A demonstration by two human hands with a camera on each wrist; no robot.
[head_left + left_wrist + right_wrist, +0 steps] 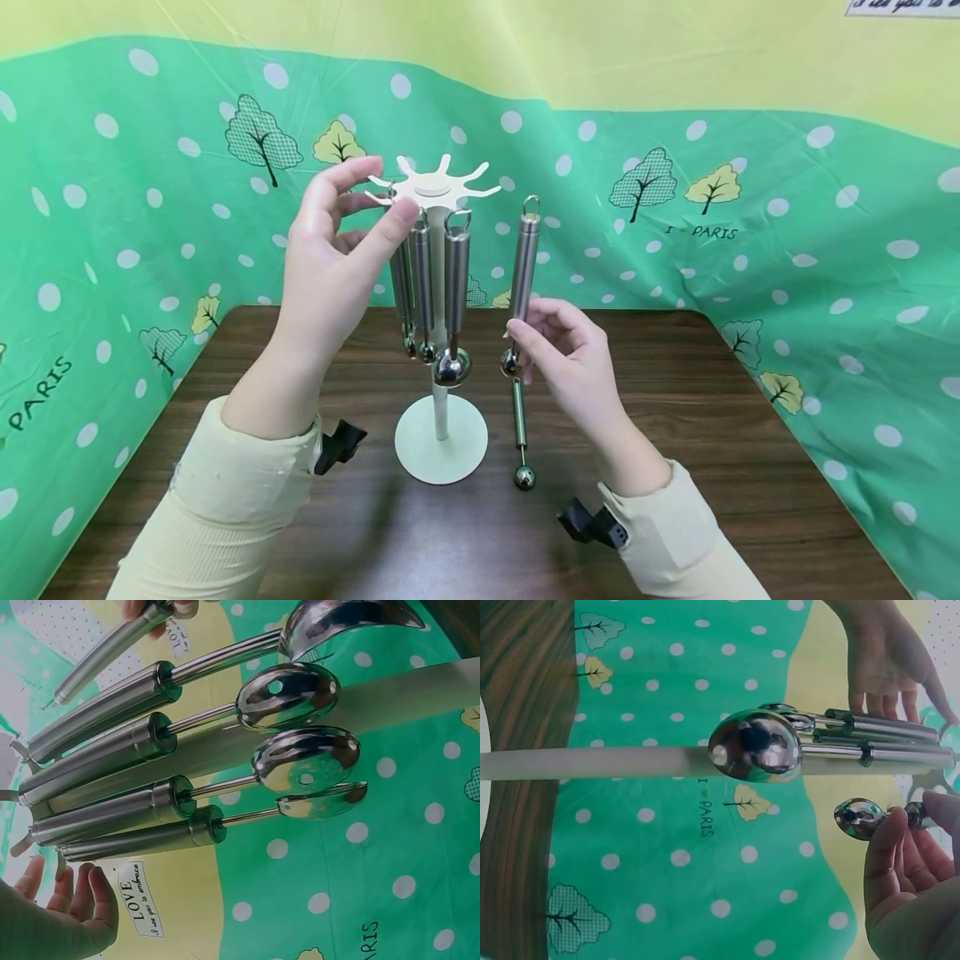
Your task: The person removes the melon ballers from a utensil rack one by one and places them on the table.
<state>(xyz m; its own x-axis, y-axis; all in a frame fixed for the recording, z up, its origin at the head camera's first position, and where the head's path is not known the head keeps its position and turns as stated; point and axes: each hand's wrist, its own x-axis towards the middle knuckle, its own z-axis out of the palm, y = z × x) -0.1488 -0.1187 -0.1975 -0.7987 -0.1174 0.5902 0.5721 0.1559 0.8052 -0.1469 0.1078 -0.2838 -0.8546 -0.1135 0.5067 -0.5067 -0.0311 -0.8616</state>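
Note:
A white stand with radiating hooks bears several hanging steel utensils. Among them are a ladle and rounded spoon heads. My left hand is at the stand's top left, thumb and fingers spread about the hooks; in the left wrist view its fingers bend loosely beside the handle ends. Right of the stand, my right hand pinches a steel spoon low, near its head. The spoon is upright, ring end up, apart from the hooks. Its rounded head shows beyond my fingertips in the right wrist view.
Another steel utensil with a round head lies on the dark wooden table, right of the stand's round white base. A green and yellow patterned cloth hangs behind and at both sides.

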